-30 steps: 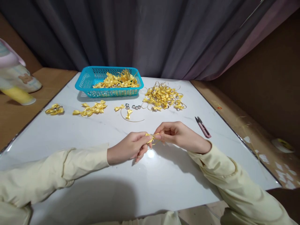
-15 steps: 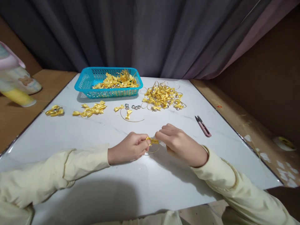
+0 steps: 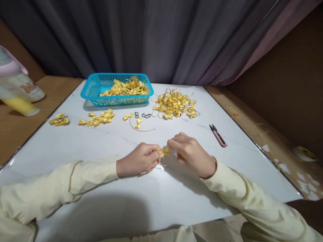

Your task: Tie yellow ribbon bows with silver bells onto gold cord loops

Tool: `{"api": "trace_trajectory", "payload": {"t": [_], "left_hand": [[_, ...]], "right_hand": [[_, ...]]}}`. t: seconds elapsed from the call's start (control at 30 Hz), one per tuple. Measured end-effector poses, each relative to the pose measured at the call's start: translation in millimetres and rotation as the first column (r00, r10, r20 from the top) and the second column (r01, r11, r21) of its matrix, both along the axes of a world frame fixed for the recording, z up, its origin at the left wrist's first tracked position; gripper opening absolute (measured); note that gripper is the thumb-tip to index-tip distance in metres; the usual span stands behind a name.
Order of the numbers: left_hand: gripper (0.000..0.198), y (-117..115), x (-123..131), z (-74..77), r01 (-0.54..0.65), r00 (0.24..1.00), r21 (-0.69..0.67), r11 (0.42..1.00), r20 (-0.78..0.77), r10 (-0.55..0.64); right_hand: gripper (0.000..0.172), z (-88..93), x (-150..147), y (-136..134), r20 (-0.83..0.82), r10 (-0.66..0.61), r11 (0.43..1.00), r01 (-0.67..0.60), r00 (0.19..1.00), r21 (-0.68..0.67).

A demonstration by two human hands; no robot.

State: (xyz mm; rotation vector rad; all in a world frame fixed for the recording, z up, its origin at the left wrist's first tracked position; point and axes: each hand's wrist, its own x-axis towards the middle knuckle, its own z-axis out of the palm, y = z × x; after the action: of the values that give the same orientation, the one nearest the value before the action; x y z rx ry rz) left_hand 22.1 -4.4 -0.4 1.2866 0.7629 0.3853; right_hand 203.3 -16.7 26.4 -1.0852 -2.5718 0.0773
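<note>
Between thumb and fingers, my left hand (image 3: 141, 159) pinches a small yellow ribbon bow (image 3: 166, 152) with a loop of thin gold cord (image 3: 169, 162) hanging under it. My right hand (image 3: 190, 153) is closed just right of the bow, fingertips pinched; what they hold, if anything, is too fine to make out. Beyond my hands lie a loose bow (image 3: 138, 123), a curved length of cord (image 3: 141, 130) and several silver bells or beads (image 3: 146, 115). A heap of finished-looking bows with cord loops (image 3: 175, 102) lies at the back right.
A blue basket (image 3: 87, 94) holding yellow bows stands at the back. Loose bows (image 3: 101, 118) and a small bundle (image 3: 59, 120) lie at left. Pink thread snips (image 3: 218, 136) rest on the right. A bottle (image 3: 22, 84) and a yellow thread spool (image 3: 21, 106) are at far left.
My right hand has shifted slightly left and turned a little. The bow in my left hand now shows more of its right side. My left hand stays in place.
</note>
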Motion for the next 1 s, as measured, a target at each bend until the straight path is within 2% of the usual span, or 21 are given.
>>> {"api": "trace_trajectory", "payload": {"t": [0.23, 0.4, 0.67, 0.83, 1.0], "left_hand": [[0.027, 0, 0, -0.6, 0.001, 1.000, -0.020, 1.000, 0.014, -0.001], [0.029, -1, -2, -2.7, 0.011, 1.000, -0.015, 1.000, 0.020, -0.010], [0.029, 0, -2, -3.9, 0.017, 0.999, -0.023, 1.000, 0.048, -0.016], [0.030, 4, -1, -0.9, 0.024, 0.998, -0.059, 0.998, 0.063, -0.020], [0.037, 6, 0, 3.7, 0.028, 0.999, -0.051, 0.998, -0.016, -0.029]], "right_hand": [[0.020, -4.8, 2, 6, -0.001, -0.055, 0.994, 0.054, 0.999, -0.096], [0.019, -4.6, 4, 8, -0.030, -0.033, 0.987, 0.028, 0.999, -0.157], [0.020, 7.1, 7, 7, -0.152, 0.009, 0.965, -0.049, 0.988, -0.258], [0.020, 13.4, 8, 5, -0.184, 0.012, 0.969, -0.057, 0.983, -0.242], [0.018, 16.2, 9, 6, -0.207, -0.001, 0.965, -0.053, 0.978, -0.258]]}}
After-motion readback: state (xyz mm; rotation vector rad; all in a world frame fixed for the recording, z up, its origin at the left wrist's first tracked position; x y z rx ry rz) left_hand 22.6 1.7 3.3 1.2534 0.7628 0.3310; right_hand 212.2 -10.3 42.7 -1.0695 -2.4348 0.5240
